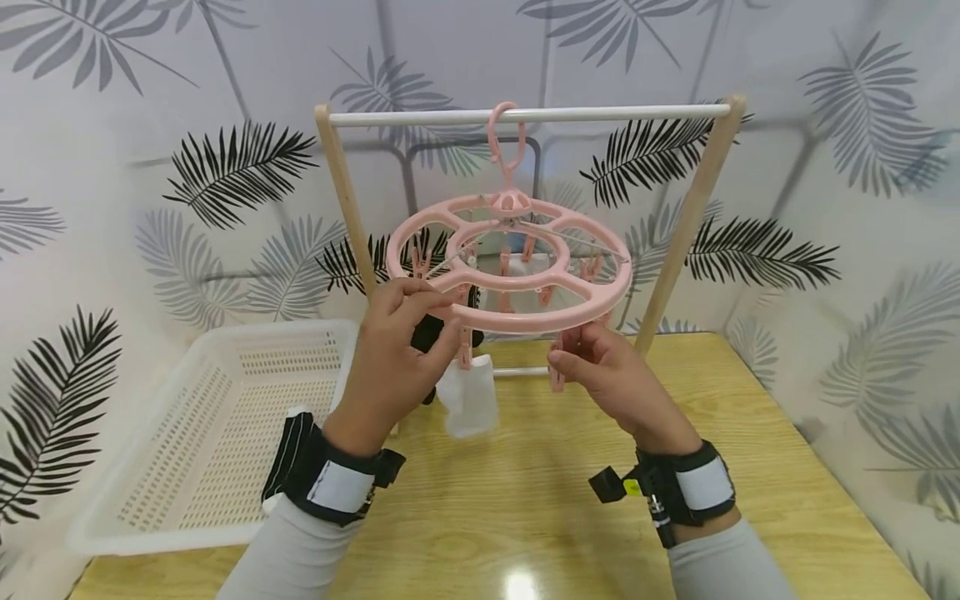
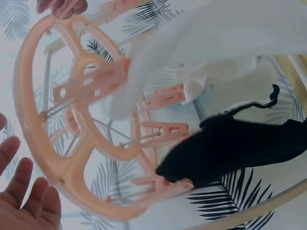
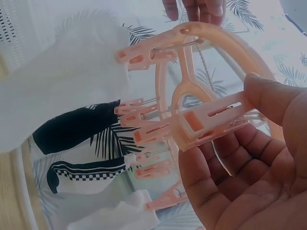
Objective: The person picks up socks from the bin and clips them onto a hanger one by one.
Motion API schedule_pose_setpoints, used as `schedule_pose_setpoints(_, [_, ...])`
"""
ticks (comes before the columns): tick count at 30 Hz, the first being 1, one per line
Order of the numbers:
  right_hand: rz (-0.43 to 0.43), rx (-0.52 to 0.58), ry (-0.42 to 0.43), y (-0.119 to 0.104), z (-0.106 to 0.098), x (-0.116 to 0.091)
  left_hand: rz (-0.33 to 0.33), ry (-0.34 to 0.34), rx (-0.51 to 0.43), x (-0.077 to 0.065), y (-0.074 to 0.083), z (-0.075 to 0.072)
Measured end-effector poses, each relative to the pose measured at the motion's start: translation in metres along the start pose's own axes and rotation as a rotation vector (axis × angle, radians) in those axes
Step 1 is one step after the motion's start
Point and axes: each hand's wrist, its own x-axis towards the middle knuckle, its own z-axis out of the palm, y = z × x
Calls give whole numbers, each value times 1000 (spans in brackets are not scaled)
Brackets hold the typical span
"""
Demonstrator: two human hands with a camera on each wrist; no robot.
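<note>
A pink round clip hanger (image 1: 540,321) hangs by its hook from a white bar. My right hand (image 1: 611,371) pinches a pink clothespin (image 3: 211,115) on the hanger's near right side, with no cloth in that clip. My left hand (image 1: 405,350) is at the near left rim, its fingers loosely spread in the left wrist view. Beside it a white sock (image 1: 471,400) hangs from a clip. Farther round, clips hold a black sock (image 2: 235,148), a black-and-white checkered sock (image 3: 88,172) and another white sock (image 3: 115,213).
A white plastic basket (image 1: 161,417) stands on the left with a black striped sock (image 1: 288,450) inside. The rack's wooden posts (image 1: 686,225) rise on either side of the hanger. Below is a wood-grain table (image 1: 487,517); a leaf-patterned curtain (image 1: 247,67) is behind.
</note>
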Motion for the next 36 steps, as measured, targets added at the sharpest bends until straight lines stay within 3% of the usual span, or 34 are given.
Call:
schedule_pose_setpoints(4, [-16,8,-1,0,0,-1,-89,86,-8,-6,-6,-12])
schedule_pose_setpoints(8, [-21,9,-1,-1,-1,-2,-222,126,-7,-15,-22,-26])
schedule_pose_setpoints(12, [-21,10,7,-1,0,-4,-457,154,-31,-25,-43,-43])
schedule_pose_setpoints(16, [-25,8,6,-1,0,-3,-708,184,-124,-28,-60,-57])
schedule_pose_setpoints(19, [-30,10,2,0,1,-2,-798,177,-165,-30,-73,-64])
schedule_pose_setpoints(23, [-32,15,2,1,2,-1,-878,106,-156,-33,-90,-68])
schedule_pose_setpoints(29, [-25,18,7,3,1,-1,-1002,-110,-131,-40,-117,-74])
schedule_pose_setpoints(36, [-8,37,10,3,1,-1,-1016,-311,117,-77,-163,-69])
